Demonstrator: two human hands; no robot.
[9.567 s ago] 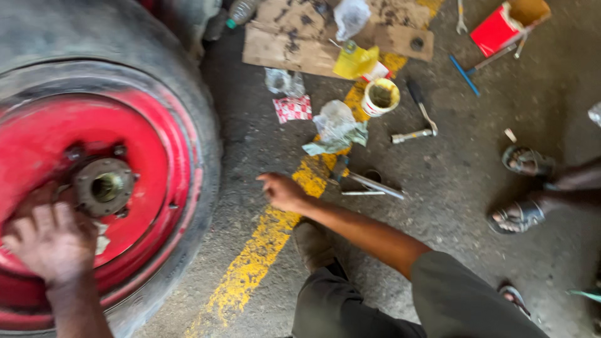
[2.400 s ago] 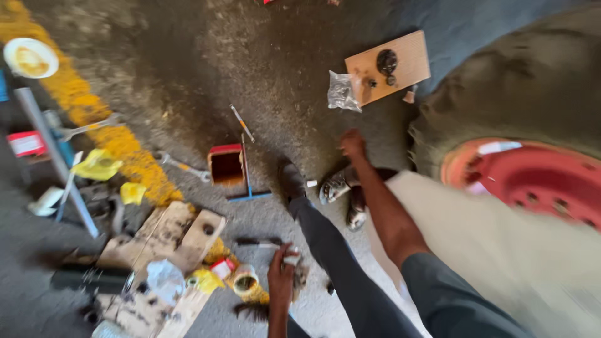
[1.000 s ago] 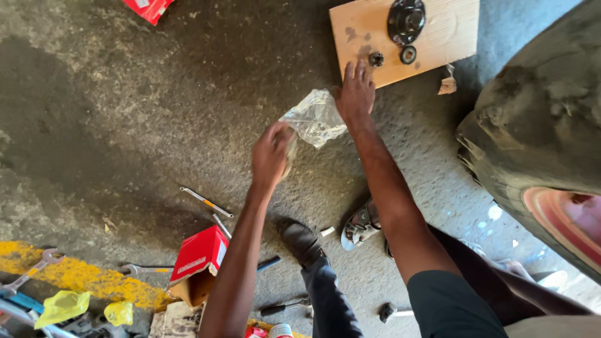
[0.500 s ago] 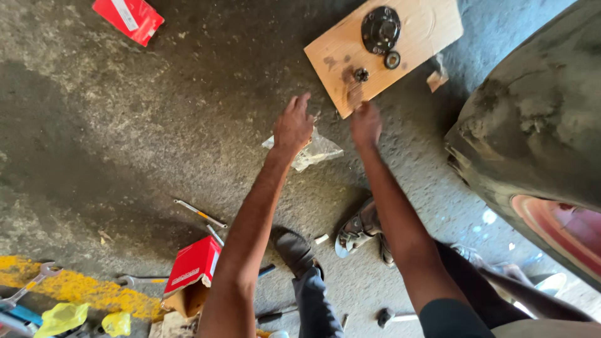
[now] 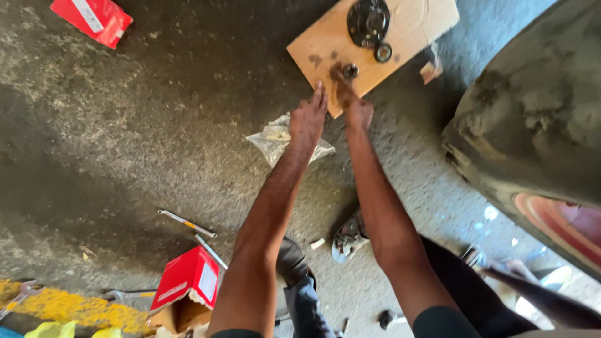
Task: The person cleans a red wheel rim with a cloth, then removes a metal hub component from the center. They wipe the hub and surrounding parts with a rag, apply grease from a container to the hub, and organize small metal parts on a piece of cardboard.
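The left hand [image 5: 308, 122] is lying open over a plastic bag [image 5: 275, 139]. The right hand [image 5: 352, 103] is reaching onto the cardboard sheet [image 5: 325, 47], fingers loose, holding nothing

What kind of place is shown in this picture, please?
Probably a roadside or open-floor vehicle repair spot. A large tyre with a red rim stands on rough ground, round metal parts lie on a cardboard sheet, and a hand tool lies nearby.

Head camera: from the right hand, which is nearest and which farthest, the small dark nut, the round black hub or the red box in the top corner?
From the right hand:
1. Small dark nut, at the fingertips on the cardboard.
2. Round black hub, farther up the cardboard.
3. Red box, far left corner.
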